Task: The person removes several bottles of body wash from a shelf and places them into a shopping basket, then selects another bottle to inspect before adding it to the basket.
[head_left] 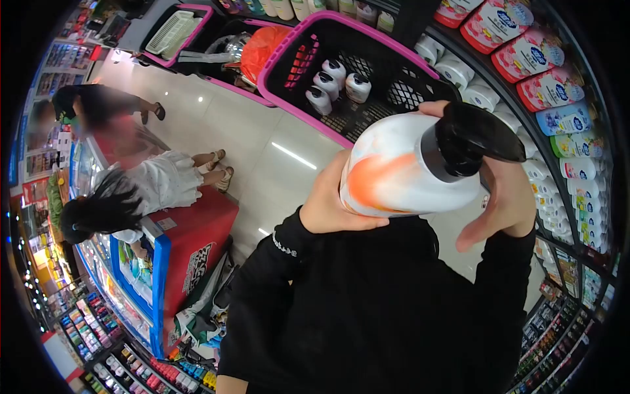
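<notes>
Grip: left hand [326,205], right hand [506,197] round pump bottle [407,174]; basket [387,72] (small bottles [336,82]) beyond

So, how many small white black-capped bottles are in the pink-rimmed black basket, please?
4 bottles: three in a row on the basket floor, one beside them; others possibly hidden.

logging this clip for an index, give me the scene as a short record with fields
setting: shop aisle, shelf of packaged goods on the right
left hand: cups the body of the pump bottle
right hand: at the bottle's black pump head, thumb over the neck
bottle: white with orange, held sideways
basket: black with a pink rim, holds small white bottles
others: person in white beside a red display chest
</notes>
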